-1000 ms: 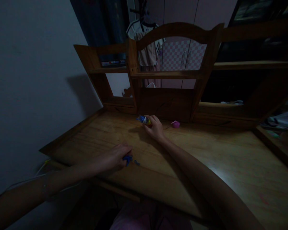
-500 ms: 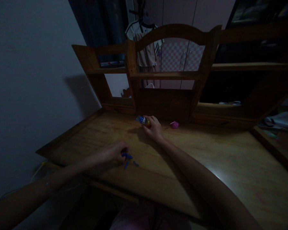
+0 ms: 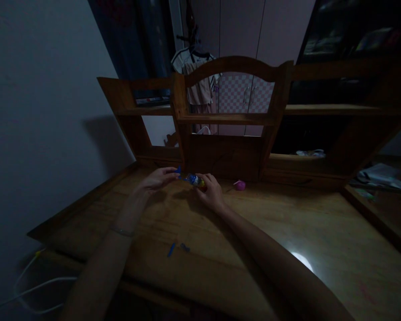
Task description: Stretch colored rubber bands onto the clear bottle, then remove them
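My right hand (image 3: 211,191) is wrapped round a small clear bottle (image 3: 194,179) with blue at its left end and yellow lower down. The bottle lies tilted over the desk with its blue end toward the left. Just left of that end, my left hand (image 3: 160,178) pinches small blue pieces (image 3: 178,170) between thumb and fingers. What exactly these pieces are is too small to tell. Nearer the desk's front edge lie a thin blue strip (image 3: 171,249) and a darker grey-blue piece (image 3: 185,247). A small round pink object (image 3: 240,185) sits right of my right hand.
A wooden shelf unit (image 3: 225,118) rises from the back of the wooden desk (image 3: 254,218). The wall (image 3: 53,111) borders the left side, and a white cable (image 3: 50,281) hangs at the lower left. Papers or bags (image 3: 384,174) lie off to the far right.
My left hand has lifted blue pieces from the desk and moved them forward to beside the bottle's end. My right hand still holds the bottle in nearly the same place. The view has tilted slightly.
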Demonstrator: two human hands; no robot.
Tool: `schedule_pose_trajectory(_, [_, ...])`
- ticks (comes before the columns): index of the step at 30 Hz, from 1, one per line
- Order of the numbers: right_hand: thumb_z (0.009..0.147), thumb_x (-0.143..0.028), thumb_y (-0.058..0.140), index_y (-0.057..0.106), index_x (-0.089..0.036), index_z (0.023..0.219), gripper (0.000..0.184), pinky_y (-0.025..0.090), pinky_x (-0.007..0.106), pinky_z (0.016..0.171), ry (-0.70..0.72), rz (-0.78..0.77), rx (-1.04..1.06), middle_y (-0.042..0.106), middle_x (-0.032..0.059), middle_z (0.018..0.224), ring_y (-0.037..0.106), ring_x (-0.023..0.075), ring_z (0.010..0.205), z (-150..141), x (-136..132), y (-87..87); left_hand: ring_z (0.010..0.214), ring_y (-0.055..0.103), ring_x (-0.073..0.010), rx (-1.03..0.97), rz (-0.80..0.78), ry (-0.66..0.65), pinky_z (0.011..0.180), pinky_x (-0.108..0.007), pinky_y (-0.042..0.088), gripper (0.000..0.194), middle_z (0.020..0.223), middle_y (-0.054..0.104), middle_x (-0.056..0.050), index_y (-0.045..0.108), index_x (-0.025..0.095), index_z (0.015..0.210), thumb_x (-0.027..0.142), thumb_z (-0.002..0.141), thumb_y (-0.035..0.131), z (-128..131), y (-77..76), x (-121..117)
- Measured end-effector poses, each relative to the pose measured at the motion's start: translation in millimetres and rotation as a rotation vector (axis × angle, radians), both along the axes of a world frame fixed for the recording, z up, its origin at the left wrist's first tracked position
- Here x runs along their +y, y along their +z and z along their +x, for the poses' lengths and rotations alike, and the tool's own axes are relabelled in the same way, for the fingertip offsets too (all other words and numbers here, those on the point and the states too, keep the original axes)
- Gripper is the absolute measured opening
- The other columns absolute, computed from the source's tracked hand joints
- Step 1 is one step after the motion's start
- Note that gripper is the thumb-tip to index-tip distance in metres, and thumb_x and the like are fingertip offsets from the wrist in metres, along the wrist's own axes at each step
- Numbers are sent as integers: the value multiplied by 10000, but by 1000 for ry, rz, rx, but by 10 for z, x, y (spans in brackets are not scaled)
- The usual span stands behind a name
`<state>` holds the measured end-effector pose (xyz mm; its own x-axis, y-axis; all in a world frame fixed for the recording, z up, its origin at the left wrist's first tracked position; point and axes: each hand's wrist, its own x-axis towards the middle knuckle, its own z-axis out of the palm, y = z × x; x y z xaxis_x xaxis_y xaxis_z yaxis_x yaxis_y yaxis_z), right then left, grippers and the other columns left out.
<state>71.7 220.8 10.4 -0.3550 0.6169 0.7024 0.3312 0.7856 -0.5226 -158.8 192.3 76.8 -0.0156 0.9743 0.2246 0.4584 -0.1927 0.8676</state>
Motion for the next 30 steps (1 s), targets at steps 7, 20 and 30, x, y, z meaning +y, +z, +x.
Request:
schedule_pose_trajectory(7, [793,-179,627,556,-255,1286,504,471,366,924,18,13,-52,595,72,1131,548,242,1063,-26,-2,-13,810,635,-164,-112,-194,-48,718,-268,493,377,907,705,-68,675,153,955,379,666,764,11,-144,6])
schedule_pose_trajectory(20, [788,-181,622,563,-254,1284,504,468,378,928,21,20,-69,602,79,1122,545,249,1062,-21,-16,-4,889,662,-202,50,31,-30,855,-335,507,352,943,729,-65,711,158,932,418,701,761,116,-76,-42])
schedule_pose_trajectory(30, [804,-197,620,553,-263,1298,502,466,369,943,-1,-22,10,583,74,1157,550,241,1074,-16,6,-7,1020,656,-236,82,184,-75,957,-362,481,280,1057,732,-75,753,194,1012,372,815,666,233,-75,-102])
